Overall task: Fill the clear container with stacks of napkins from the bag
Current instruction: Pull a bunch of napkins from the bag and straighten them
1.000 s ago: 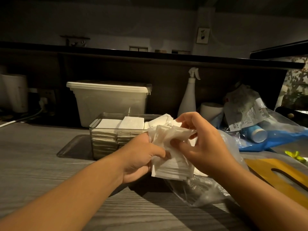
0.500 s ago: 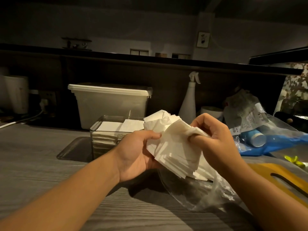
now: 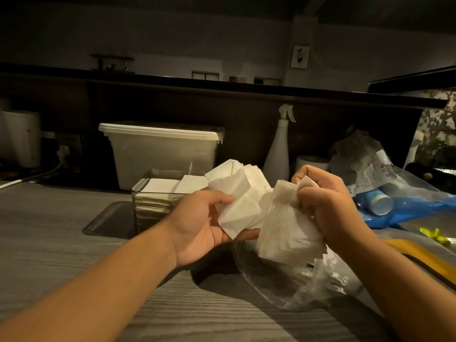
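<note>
Head view: I see the left hand (image 3: 199, 225) gripping one napkin stack (image 3: 237, 191), the right hand (image 3: 330, 206) pinching a second napkin stack (image 3: 288, 230) above the clear bag (image 3: 308, 287); the packet label (image 3: 375, 174) is unreadable.

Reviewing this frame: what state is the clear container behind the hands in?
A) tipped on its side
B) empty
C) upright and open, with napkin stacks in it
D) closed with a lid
C: the clear container stands upright with no lid on it behind the left hand, and flat white napkin stacks show inside it.
</note>
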Action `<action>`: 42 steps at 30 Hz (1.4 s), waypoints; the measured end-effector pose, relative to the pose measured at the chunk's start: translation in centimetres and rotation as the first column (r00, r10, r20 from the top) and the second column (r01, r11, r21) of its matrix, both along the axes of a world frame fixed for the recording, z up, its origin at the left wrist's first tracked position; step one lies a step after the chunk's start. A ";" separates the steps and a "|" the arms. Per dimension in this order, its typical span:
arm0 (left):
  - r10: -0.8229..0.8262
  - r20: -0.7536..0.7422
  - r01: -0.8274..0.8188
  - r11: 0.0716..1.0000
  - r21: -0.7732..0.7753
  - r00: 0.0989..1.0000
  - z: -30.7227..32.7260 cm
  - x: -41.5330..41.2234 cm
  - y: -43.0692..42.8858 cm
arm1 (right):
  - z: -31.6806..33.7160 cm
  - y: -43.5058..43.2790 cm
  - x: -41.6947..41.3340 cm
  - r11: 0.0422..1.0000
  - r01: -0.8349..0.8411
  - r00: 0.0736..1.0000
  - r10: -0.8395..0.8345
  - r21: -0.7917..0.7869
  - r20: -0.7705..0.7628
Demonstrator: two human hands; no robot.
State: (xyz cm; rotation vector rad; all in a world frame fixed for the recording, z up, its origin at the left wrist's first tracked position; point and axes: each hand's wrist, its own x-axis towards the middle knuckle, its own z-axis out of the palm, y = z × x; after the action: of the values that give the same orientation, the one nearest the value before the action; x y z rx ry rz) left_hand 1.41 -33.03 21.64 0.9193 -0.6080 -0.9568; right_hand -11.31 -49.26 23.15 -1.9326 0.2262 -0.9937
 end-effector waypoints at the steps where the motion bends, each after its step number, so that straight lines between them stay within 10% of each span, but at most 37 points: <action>1: 0.012 0.003 -0.012 1.000 0.001 1.000 0.0 0.0 0.0 | 0.2 0.1 -0.1 0.999 -0.035 0.999 0.035 0.000 -0.011; 18: 0.099 0.252 -0.148 0.971 0.185 0.963 -0.7 -0.6 -0.3 | 0.1 1.6 -0.2 0.962 -0.273 0.961 0.273 0.019 -0.038; 24: 0.138 0.214 -0.175 0.971 0.162 0.967 -0.9 -0.4 -0.6 | -0.5 1.9 0.3 0.958 -0.285 0.920 0.265 -0.031 -0.289; 42: 0.128 0.143 -0.143 0.984 0.103 0.981 -0.7 -0.5 -0.4 | -0.8 2.1 0.1 0.915 -0.402 0.865 0.393 0.038 -0.312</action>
State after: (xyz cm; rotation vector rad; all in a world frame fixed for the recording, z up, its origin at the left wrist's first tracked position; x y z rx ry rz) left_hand 0.91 -33.46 20.98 1.1197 -0.6022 -0.8170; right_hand -11.24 -47.12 22.40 -2.0483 -0.0139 -0.4154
